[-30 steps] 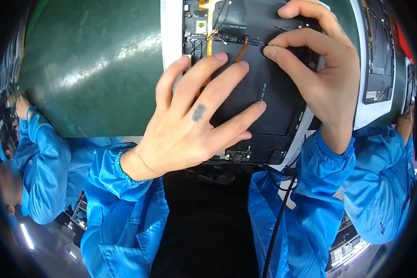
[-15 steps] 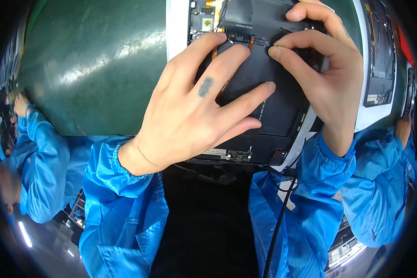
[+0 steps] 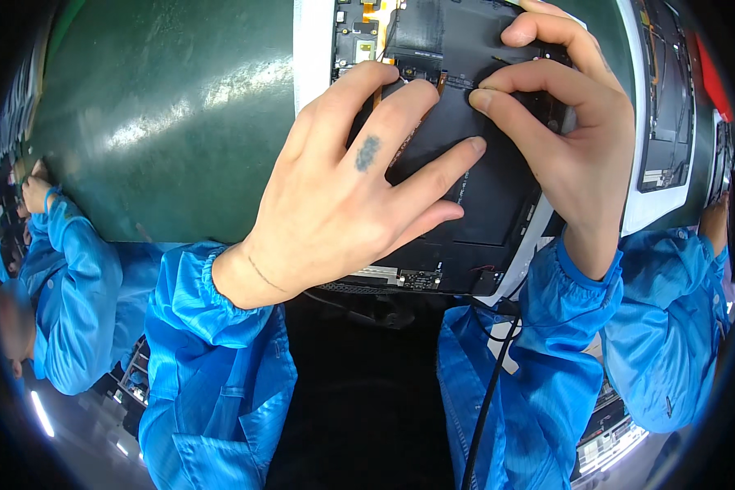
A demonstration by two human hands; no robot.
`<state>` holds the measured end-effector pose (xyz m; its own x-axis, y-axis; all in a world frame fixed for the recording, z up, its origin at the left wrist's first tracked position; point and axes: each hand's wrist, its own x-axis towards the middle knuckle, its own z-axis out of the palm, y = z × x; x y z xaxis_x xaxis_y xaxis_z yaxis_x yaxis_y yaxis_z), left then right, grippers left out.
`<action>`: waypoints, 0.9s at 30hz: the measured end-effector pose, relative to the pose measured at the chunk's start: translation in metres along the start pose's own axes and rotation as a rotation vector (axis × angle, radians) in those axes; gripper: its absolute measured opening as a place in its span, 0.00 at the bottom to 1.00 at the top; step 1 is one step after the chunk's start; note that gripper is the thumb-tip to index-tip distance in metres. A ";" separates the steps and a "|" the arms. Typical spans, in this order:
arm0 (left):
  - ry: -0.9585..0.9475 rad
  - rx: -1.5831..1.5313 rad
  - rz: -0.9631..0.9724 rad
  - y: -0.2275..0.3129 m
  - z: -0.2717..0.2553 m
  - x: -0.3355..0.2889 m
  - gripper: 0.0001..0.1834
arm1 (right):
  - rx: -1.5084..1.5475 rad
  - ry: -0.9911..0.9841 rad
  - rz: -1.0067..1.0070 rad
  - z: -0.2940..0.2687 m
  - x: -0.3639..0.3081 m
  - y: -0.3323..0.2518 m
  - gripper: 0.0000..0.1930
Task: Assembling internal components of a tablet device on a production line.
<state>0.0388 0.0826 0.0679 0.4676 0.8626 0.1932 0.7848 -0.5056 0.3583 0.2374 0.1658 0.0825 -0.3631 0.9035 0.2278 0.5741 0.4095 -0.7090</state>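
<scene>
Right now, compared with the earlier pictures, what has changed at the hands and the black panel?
The left hand has moved further from the body and slightly right, over the black panel. The panel also appears shifted a little to the right. Nothing was clearly taken or let go. The right hand stays almost in place, thumb and forefinger close together; whether something small is between them cannot be seen.

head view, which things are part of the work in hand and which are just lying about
In the work:
- open black tablet, under both hands
- orange-brown ribbon cable on it
- left hand, spread over it
- right hand, thumb and forefinger close together; anything between them can't be made out

Just about:
- second open tablet, to the right
- black cord, untouched
</scene>
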 end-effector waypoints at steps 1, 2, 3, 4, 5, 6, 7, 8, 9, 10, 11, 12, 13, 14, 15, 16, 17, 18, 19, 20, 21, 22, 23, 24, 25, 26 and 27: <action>-0.002 0.000 -0.001 0.000 0.000 0.000 0.28 | -0.001 0.002 0.000 0.000 0.000 0.000 0.07; -0.001 0.000 -0.002 0.000 0.000 0.000 0.28 | -0.001 0.006 -0.007 0.000 0.002 0.002 0.07; -0.001 0.000 -0.003 0.000 0.000 0.000 0.28 | -0.005 0.010 -0.007 0.001 0.002 0.002 0.07; 0.000 0.000 -0.004 0.001 0.000 0.000 0.28 | -0.003 0.012 -0.007 0.001 0.003 0.003 0.07; -0.003 0.002 -0.003 0.001 0.000 0.000 0.28 | -0.003 0.015 -0.010 0.002 0.003 0.002 0.07; -0.006 0.003 -0.003 0.001 0.000 0.000 0.28 | -0.005 0.016 -0.013 0.002 0.003 0.002 0.07; -0.006 0.005 -0.002 0.001 0.000 0.001 0.28 | -0.010 0.018 -0.013 0.002 0.002 0.002 0.07; -0.004 0.005 -0.001 0.001 0.000 0.001 0.28 | -0.014 0.021 -0.015 0.001 0.002 0.002 0.07; -0.003 0.005 -0.001 0.001 -0.001 0.001 0.28 | -0.023 0.025 -0.021 0.001 0.002 0.002 0.07; -0.002 0.005 0.000 0.001 -0.001 0.001 0.28 | -0.030 0.031 -0.022 0.001 0.002 0.002 0.07; 0.000 0.005 0.001 0.001 0.000 0.001 0.28 | -0.037 0.035 -0.023 -0.001 0.002 0.001 0.07; 0.001 0.005 0.002 0.001 0.000 0.001 0.28 | -0.049 0.038 -0.022 0.000 0.000 -0.004 0.07; 0.005 0.005 0.005 0.001 0.000 0.001 0.28 | -0.066 0.044 -0.022 0.000 -0.001 -0.005 0.08; 0.001 0.002 0.006 0.001 0.000 0.002 0.28 | -0.084 0.050 -0.021 0.000 -0.001 -0.008 0.08; -0.003 -0.001 0.008 0.000 0.000 0.002 0.28 | -0.105 0.059 -0.016 -0.001 -0.001 -0.011 0.08; -0.007 -0.004 0.009 0.001 -0.001 0.002 0.28 | -0.131 0.071 -0.009 -0.001 -0.001 -0.014 0.08; -0.005 -0.014 -0.008 0.001 -0.001 0.001 0.28 | -0.159 0.087 0.001 0.000 -0.001 -0.018 0.08; -0.004 -0.025 -0.025 0.002 -0.001 0.001 0.28 | -0.182 0.102 0.009 0.001 0.000 -0.021 0.08; 0.000 -0.037 -0.040 0.002 -0.001 0.001 0.28 | -0.189 0.100 0.018 0.000 0.000 -0.022 0.08; -0.005 -0.033 -0.041 0.002 -0.001 0.001 0.28 | -0.187 0.095 0.032 0.001 0.000 -0.024 0.08; -0.010 -0.030 -0.042 0.002 -0.001 0.001 0.29 | -0.166 0.068 0.047 0.000 0.000 -0.024 0.08; -0.013 -0.023 -0.044 0.002 -0.002 0.002 0.29 | -0.145 0.041 0.059 -0.002 0.000 -0.024 0.08; -0.010 -0.020 -0.045 0.002 -0.002 0.001 0.29 | -0.076 -0.055 0.119 -0.013 0.001 -0.025 0.08; -0.006 -0.017 -0.046 0.002 -0.002 0.000 0.30 | -0.043 -0.058 0.084 -0.015 0.001 -0.015 0.09; 0.001 -0.015 -0.040 0.002 0.000 0.000 0.30 | -0.014 -0.057 0.050 -0.016 -0.001 -0.005 0.09; 0.009 0.008 -0.044 0.004 0.000 0.001 0.31 | -0.019 0.036 -0.083 -0.002 -0.001 0.023 0.09; 0.015 0.028 -0.051 0.005 0.000 0.003 0.31 | -0.024 0.126 -0.215 0.006 -0.001 0.038 0.10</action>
<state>0.0445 0.0824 0.0701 0.4204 0.8874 0.1890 0.8189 -0.4608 0.3422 0.2548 0.1800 0.0511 -0.3854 0.8031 0.4544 0.5111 0.5958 -0.6195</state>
